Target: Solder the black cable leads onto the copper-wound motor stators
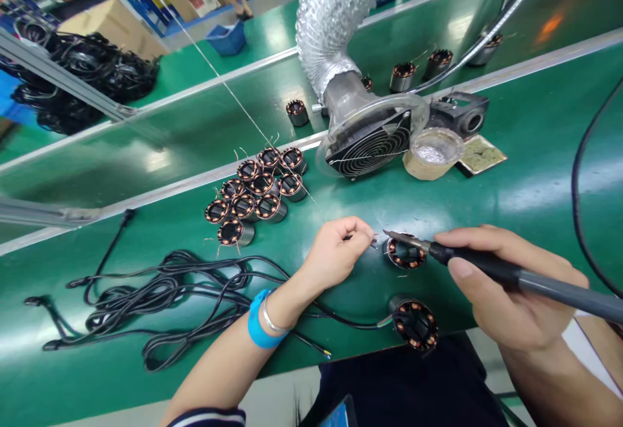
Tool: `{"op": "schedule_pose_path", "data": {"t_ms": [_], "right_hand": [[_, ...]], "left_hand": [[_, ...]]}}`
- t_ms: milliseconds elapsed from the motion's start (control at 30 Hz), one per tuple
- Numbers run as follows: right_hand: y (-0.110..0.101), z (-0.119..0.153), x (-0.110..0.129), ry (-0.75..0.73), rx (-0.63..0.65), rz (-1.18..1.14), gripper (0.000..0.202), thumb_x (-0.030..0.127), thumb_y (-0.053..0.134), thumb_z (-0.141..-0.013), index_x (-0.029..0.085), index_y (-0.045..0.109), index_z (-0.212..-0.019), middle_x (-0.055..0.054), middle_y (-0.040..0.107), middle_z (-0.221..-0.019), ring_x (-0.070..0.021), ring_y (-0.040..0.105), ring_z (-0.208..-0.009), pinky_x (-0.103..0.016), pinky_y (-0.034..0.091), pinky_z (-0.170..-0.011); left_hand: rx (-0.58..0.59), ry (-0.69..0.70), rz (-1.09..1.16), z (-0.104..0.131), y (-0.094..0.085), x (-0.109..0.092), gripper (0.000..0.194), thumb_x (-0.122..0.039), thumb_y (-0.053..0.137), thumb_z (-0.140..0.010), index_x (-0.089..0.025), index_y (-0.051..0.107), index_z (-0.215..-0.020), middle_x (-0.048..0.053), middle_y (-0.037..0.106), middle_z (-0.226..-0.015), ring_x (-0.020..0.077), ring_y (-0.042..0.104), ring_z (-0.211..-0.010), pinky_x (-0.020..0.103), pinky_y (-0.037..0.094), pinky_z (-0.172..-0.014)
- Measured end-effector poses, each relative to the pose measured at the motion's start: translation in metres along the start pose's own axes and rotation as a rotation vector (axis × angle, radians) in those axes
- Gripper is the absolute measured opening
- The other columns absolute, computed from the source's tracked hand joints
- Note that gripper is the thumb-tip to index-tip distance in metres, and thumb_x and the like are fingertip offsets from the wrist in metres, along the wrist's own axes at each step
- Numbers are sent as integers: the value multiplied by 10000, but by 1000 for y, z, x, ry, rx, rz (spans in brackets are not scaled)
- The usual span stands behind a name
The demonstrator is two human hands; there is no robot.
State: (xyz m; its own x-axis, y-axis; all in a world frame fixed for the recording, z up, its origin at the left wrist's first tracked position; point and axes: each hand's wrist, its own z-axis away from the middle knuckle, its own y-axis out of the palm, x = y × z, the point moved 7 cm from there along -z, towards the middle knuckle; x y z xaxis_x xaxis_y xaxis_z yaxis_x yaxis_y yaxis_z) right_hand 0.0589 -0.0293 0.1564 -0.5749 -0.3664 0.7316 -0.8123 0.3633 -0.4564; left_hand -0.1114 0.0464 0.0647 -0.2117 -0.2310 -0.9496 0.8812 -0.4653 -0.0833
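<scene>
My right hand (pixel 516 284) grips a soldering iron (pixel 491 268) by its dark handle. The iron's tip points left, above the far rim of a stator (pixel 406 252) with copper windings. My left hand (pixel 338 248) is closed in a pinch just left of that tip. Short thin wire ends (pixel 374 240) poke out from between its fingertips; their exact kind is too small to tell. Closer to the table edge, a second stator (pixel 416 324) lies tilted, with a black cable (pixel 355 324) joined to it.
Several stators (pixel 263 183) stand grouped at the back left. A fume extractor fan (pixel 372 151) with a foil duct stands behind my hands, beside a round pot (pixel 433 152) and a sponge tray (pixel 481 154). Coiled black cables (pixel 165 291) lie left. A thin strand (pixel 243 110) slants down from above.
</scene>
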Motion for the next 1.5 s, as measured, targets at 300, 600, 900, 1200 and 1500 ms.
{"op": "schedule_pose_path", "data": {"t_ms": [300, 600, 900, 1200, 1500], "right_hand": [[4, -2, 7, -73, 21, -21, 207, 154, 640, -829, 228, 699, -1014, 2, 667, -757, -127, 561, -549, -280, 474, -482], [9, 2, 23, -183, 86, 92, 199, 120, 587, -828, 168, 679, -998, -15, 672, -749, -110, 582, -565, -259, 470, -491], [2, 5, 21, -144, 34, 65, 184, 123, 606, -830, 172, 684, -989, -18, 658, -729, -131, 608, -595, -274, 466, -499], [4, 6, 18, -130, 39, 54, 172, 116, 610, -828, 164, 686, -975, -18, 656, -735, -126, 602, -595, -273, 469, -508], [10, 10, 16, -182, 38, 30, 229, 112, 594, -813, 179, 678, -1016, -17, 664, -742, -115, 564, -556, -260, 470, -486]], "left_hand": [[19, 10, -5, -1, 3, -2, 265, -383, 556, -825, -154, 569, -691, -57, 395, -567, 81, 322, -537, 218, 257, -516], [17, 18, 4, 1, 2, -4, 261, -382, 562, -807, -151, 575, -687, -47, 430, -578, 86, 350, -550, 216, 290, -530], [20, 17, -15, 2, 3, -1, 244, -369, 558, -805, -152, 583, -699, -41, 454, -597, 89, 374, -567, 215, 310, -545], [1, 15, -32, 1, 1, -1, 274, -398, 565, -820, -153, 594, -702, -43, 436, -588, 90, 361, -559, 218, 296, -534], [-11, -1, 1, 0, 1, 1, 271, -398, 579, -810, -148, 613, -712, -41, 448, -587, 92, 365, -562, 218, 300, -535]]}}
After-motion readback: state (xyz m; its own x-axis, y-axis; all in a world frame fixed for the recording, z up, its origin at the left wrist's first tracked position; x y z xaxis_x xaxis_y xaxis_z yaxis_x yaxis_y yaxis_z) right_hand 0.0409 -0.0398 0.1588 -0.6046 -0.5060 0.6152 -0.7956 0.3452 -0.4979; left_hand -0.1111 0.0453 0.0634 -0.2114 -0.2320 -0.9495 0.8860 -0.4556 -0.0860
